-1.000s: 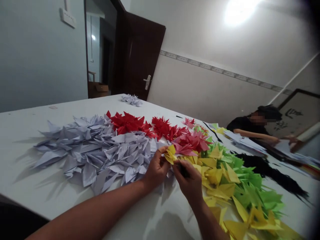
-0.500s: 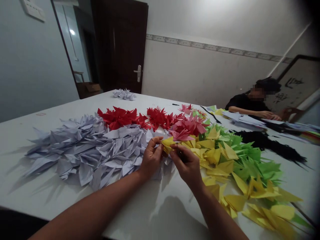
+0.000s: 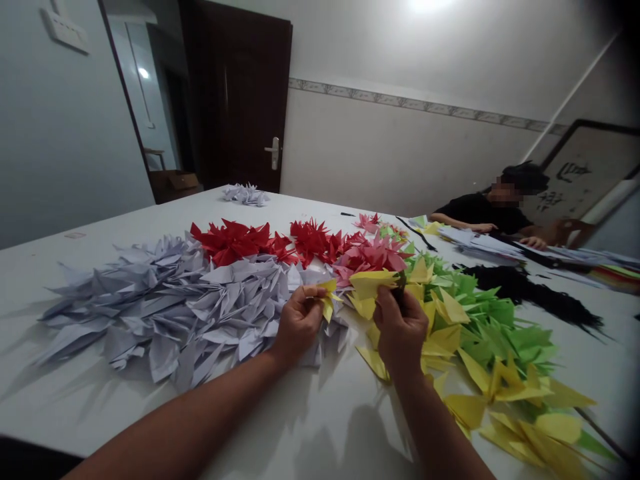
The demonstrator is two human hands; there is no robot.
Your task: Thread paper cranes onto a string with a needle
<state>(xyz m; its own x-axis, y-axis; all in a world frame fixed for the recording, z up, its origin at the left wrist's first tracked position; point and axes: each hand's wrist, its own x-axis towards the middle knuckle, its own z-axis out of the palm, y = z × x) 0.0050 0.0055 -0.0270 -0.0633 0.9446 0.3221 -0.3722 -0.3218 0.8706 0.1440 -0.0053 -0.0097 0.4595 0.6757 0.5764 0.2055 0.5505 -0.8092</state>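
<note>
Right hand [image 3: 403, 327] and left hand [image 3: 300, 323] stand apart now, where half a second ago they met at one spot. Left fingers pinch a small folded yellow paper [image 3: 328, 301] above the worktop [image 3: 280, 433], beside the white folded papers [image 3: 250, 300]. Right fingers curl at a larger yellow paper [image 3: 370, 285] just left of the green folded papers [image 3: 500, 327]; whether they grasp it, one cannot tell. Too light a left pinch could drop the small piece; too hard could crush its folds. Pulling sideways could snag overlapping points.
</note>
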